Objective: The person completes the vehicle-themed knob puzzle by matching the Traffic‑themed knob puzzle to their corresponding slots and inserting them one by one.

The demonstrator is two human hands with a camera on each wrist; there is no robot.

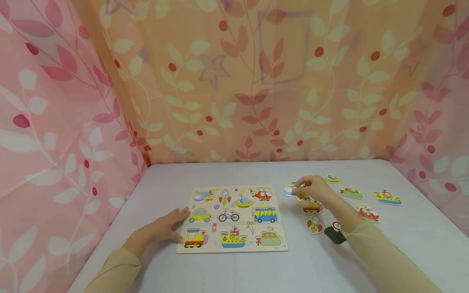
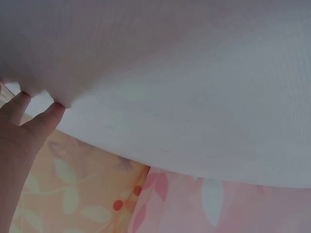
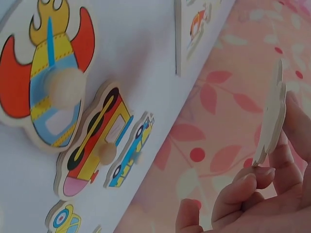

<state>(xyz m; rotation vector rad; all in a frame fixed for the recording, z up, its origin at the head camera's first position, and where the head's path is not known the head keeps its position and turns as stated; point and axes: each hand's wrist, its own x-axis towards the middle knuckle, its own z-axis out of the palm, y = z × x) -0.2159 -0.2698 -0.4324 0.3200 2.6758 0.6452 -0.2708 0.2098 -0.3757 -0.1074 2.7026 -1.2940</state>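
My right hand [image 1: 314, 190] pinches a wooden puzzle piece [image 1: 288, 189], blue with a pale rim, apparently the airplane. In the right wrist view that piece [image 3: 272, 114] is lifted off the table, turned nearly edge-on, its plain back showing. Left of it lies the puzzle board [image 1: 253, 249], printed with vehicles. My left hand [image 1: 161, 228] is at the board's left side, fingers extended, fingertips by its edge. Below the right hand are a train piece [image 1: 310, 206] and a rocket piece [image 1: 314, 224]; the right wrist view also shows a bus piece [image 3: 129, 155].
On the right side lie a UFO piece [image 1: 332, 178], a submarine piece [image 1: 351, 193], a ship piece [image 1: 387, 197] and a helicopter piece [image 1: 368, 213]. A bicycle piece [image 1: 336, 225] is partly covered by the right wrist's camera. Patterned curtains [image 1: 234, 81] surround the white table [image 1: 234, 276].
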